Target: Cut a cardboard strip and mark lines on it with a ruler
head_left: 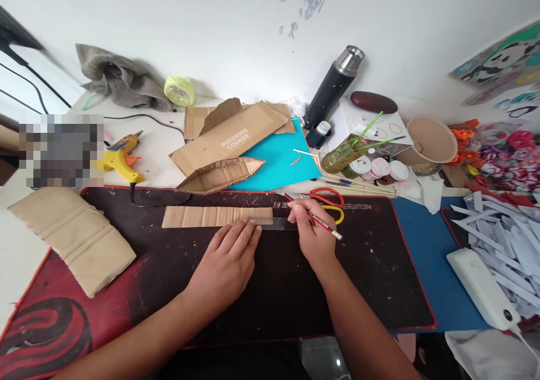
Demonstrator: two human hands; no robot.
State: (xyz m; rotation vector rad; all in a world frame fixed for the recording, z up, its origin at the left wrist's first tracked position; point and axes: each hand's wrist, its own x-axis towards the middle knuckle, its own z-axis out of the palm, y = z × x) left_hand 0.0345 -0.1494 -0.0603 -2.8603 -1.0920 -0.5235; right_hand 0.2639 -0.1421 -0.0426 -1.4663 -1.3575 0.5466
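Cardboard strip (211, 217) laid out lengthwise on the dark mat (287, 290), ribs showing across it, and its right end is overlapped by a clear ruler (278, 223). The ruler is being pinned by the left hand (232, 247) — that grip is unclosed, the fingers stretched out flat, kept close to one another, fingertips set down on the ruler near the end of the strip. Over on the other side, a red-and-black pencil (324, 226) is pinched in the right hand (314, 231), thumb and fingers brought together around it, just by the ruler's far end; the pencil's point cannot be made out.

Scissors (335, 199) with red and yellow handles are partly covered by that right hand. Behind the strip, a boat-shaped cardboard piece (219, 180) is seen, set against a carton printed "PRESSURE COOKER" (228, 138), with a turquoise sheet (291, 160) partly hidden beneath. Out to the left, a cardboard panel (76, 239) is laid across the mat's edge and onto the white counter (19, 250), and a yellow glue gun (120, 160) is parked beyond the mat. To the back right, a black thermos (329, 95) is seen near a jar (340, 157) — and at the far right, paper strips (506, 239) are heaped beside a white device (481, 287).
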